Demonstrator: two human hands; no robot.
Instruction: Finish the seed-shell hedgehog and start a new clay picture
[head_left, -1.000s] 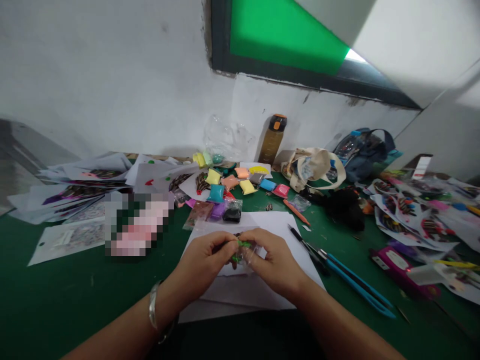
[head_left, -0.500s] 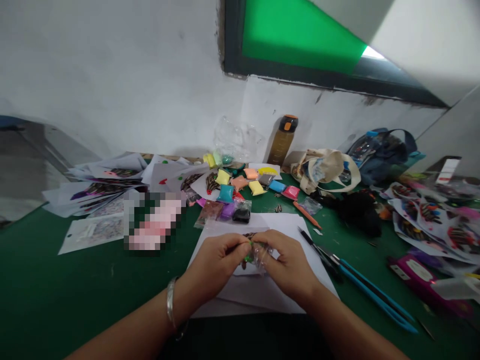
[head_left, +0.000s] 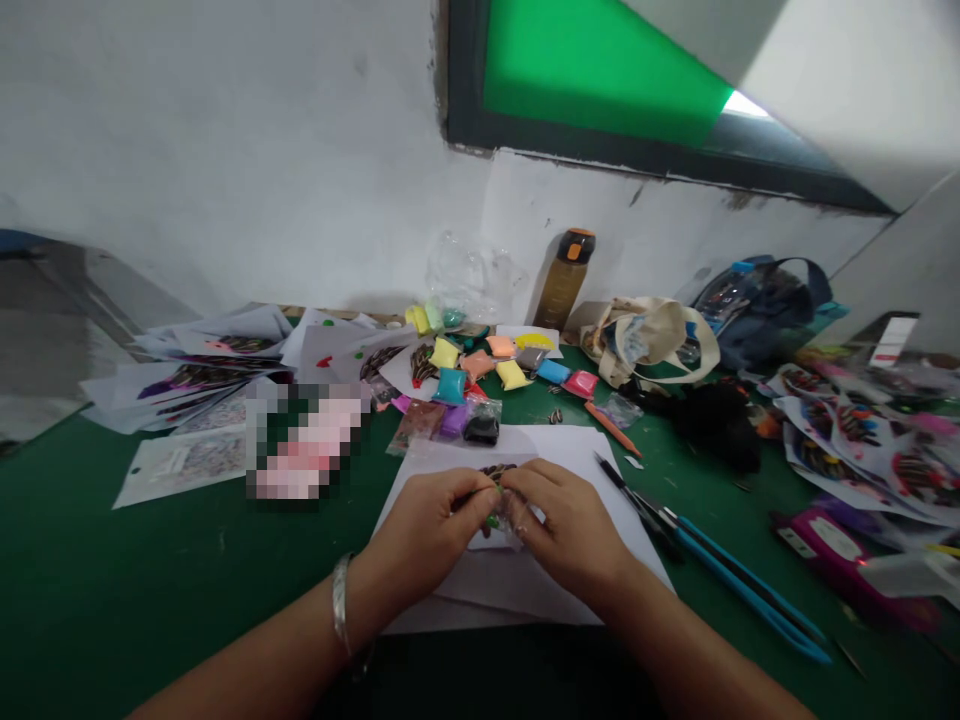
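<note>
My left hand (head_left: 435,530) and my right hand (head_left: 566,530) meet over white paper sheets (head_left: 525,590) on a green table (head_left: 150,600). Between their fingertips they pinch a small clear plastic packet (head_left: 504,512) with a bit of green material inside. A silver bangle (head_left: 342,605) sits on my left wrist. Just beyond the hands lie several small packets of coloured clay (head_left: 480,375) in yellow, blue, orange, pink, purple and black.
Blue-handled tweezers (head_left: 735,585) and a dark pen (head_left: 622,485) lie right of the paper. A brown bottle (head_left: 566,268), a cloth bag (head_left: 649,345) and a blue bag (head_left: 757,305) stand by the wall. Printed sheets pile up at left (head_left: 195,385) and right (head_left: 862,440).
The view has shifted so the scene sits slightly right and lower. My hands stay together on the packet, the fingers pinching closer, with less of the green bit showing.
</note>
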